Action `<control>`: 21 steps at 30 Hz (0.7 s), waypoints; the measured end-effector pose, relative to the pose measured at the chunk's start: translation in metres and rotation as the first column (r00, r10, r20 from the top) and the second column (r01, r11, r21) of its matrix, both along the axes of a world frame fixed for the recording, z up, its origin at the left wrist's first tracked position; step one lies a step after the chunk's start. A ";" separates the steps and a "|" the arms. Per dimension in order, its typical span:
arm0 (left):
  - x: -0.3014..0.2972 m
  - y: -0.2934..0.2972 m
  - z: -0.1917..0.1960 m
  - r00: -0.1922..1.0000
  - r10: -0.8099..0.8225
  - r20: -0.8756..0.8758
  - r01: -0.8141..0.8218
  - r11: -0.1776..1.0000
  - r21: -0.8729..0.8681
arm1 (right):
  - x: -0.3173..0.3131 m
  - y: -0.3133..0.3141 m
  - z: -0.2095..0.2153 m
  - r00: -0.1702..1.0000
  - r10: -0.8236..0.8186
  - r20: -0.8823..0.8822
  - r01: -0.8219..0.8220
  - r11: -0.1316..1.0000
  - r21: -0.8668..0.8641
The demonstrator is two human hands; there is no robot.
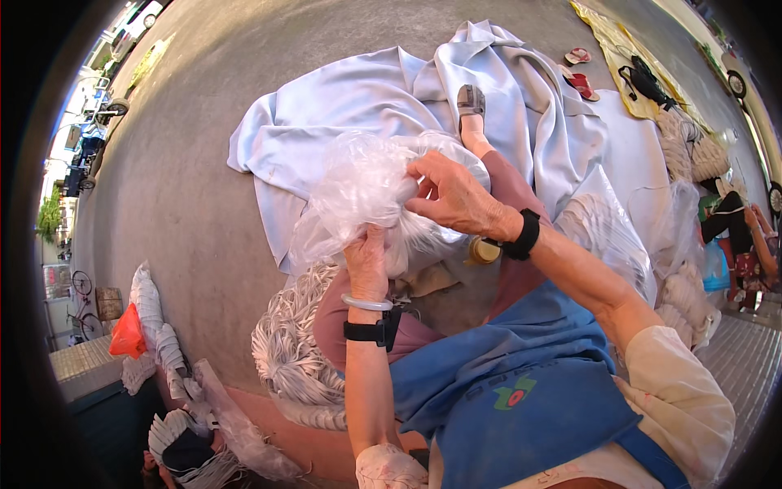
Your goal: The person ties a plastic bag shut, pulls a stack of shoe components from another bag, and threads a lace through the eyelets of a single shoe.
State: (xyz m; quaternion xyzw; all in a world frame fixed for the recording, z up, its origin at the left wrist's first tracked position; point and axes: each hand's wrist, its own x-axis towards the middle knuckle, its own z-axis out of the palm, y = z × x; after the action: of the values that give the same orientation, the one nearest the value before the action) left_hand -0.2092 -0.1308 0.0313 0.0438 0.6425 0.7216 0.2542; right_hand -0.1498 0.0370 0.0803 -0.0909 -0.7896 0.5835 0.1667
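Observation:
A clear plastic bag (346,183), puffed and crumpled, is bunched up in front of me above my lap. My left hand (366,265) is closed round its gathered plastic from below. From the right, my right hand (464,196) reaches over the bag with bent fingers, pinching at its bunched part. Whether a thin tie is between those fingers is too small to tell. Whatever lies inside the bag is blurred by the folds.
A pale blue-grey sheet (342,102) covers the ground ahead. White cord bundles (289,342) lie beside my left knee. A brownish jar (483,250) stands between my legs. Red sandals (580,83) and a yellow sack (619,57) lie far right. Another person (745,236) sits at right.

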 end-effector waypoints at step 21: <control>0.006 0.030 0.001 0.655 -0.353 -0.668 0.109 0.919 -0.379 | 0.005 -0.014 0.007 0.998 0.018 -0.066 -0.007 0.987 0.162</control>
State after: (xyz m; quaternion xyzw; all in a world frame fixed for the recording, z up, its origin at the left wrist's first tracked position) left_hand -0.2030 -0.1007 0.0321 0.3677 0.7823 0.4973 0.0739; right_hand -0.1449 0.0234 0.0877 -0.0524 -0.8287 0.5215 0.1965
